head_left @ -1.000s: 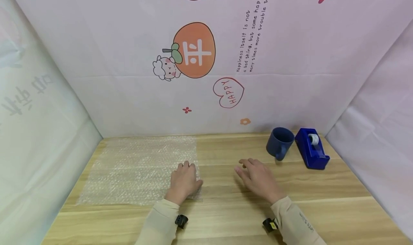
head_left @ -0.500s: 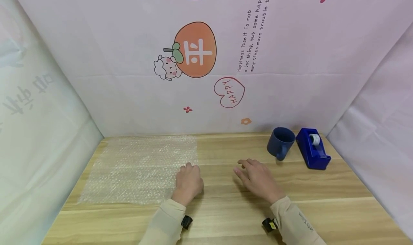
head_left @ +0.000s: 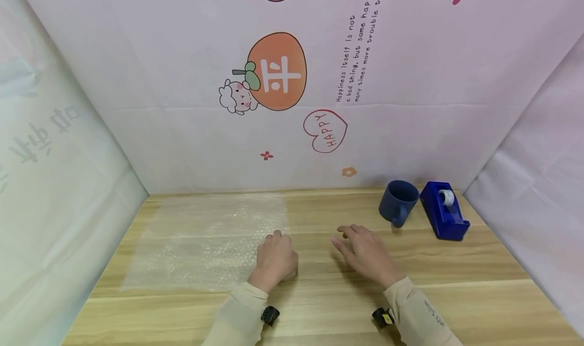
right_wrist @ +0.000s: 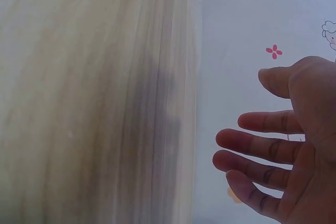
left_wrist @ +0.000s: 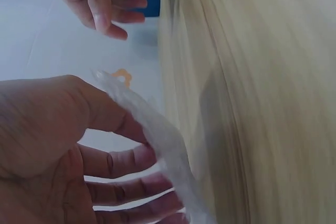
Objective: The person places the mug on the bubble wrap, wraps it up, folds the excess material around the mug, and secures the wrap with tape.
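A clear sheet of bubble wrap point(head_left: 201, 244) lies over the left half of the table. My left hand point(head_left: 276, 257) pinches its right edge between thumb and fingers; in the left wrist view the bubble wrap point(left_wrist: 163, 140) bends upward in that grip. To the right, my right hand point(head_left: 367, 252) hovers with fingers loosely spread and nothing in them. The right wrist view shows the right hand's palm point(right_wrist: 315, 156) bare. Beyond that hand stands a dark blue mug point(head_left: 398, 201), upright, its handle facing the front.
A blue tape dispenser point(head_left: 442, 212) with a white roll sits right of the mug. The wooden table point(head_left: 328, 310) meets a printed white cloth point(head_left: 182, 133) at its back edge. More cloth point(head_left: 59, 184) hangs on the left and right sides.
My left hand has closed on the bubble wrap's edge and moved right. The sheet has shifted slightly right with it. My right hand stays nearly still.
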`<state>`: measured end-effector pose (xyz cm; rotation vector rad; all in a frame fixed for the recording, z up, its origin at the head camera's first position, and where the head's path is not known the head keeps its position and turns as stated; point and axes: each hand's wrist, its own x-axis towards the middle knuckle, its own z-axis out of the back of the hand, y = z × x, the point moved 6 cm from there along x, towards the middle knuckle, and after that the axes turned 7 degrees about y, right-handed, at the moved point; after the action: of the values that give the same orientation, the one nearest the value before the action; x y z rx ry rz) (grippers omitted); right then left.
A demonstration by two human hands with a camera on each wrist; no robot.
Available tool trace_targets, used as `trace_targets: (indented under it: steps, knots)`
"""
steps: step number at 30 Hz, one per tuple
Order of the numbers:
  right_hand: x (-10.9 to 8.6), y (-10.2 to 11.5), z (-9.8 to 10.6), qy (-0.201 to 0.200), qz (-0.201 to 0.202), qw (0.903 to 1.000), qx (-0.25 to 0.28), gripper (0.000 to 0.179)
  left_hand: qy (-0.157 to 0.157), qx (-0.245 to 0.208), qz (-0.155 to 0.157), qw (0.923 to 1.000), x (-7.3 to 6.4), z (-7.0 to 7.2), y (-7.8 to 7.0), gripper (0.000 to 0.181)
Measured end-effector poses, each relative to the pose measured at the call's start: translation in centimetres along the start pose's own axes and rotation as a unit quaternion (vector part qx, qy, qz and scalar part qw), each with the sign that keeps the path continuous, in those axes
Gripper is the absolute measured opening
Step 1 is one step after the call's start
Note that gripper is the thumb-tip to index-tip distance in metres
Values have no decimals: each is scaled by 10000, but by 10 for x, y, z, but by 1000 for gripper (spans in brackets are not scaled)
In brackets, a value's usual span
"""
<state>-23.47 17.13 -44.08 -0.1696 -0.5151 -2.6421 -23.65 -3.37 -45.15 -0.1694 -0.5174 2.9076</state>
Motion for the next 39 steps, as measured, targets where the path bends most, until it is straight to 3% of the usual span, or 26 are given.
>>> trace_targets:
  steps: [11, 22, 28, 39]
  knots:
    - [0, -2, -1, 37, -44, 10000, 53, 36, -54, -472, -585, 9972, -2, -13, -30, 23]
    - [6, -1, -6, 140, -26, 9999, -14, 32, -97, -342, -677, 9971, -1, -15, -40, 26]
    - [9, 8, -12, 314, 19, 9995, 29, 30, -33, -591, -533, 9968, -1, -7, -24, 15]
    - [22, 30, -31, 735, -66, 9971, 160, 30, -466, -655, -51, 9968, 0, 23, 24, 31]
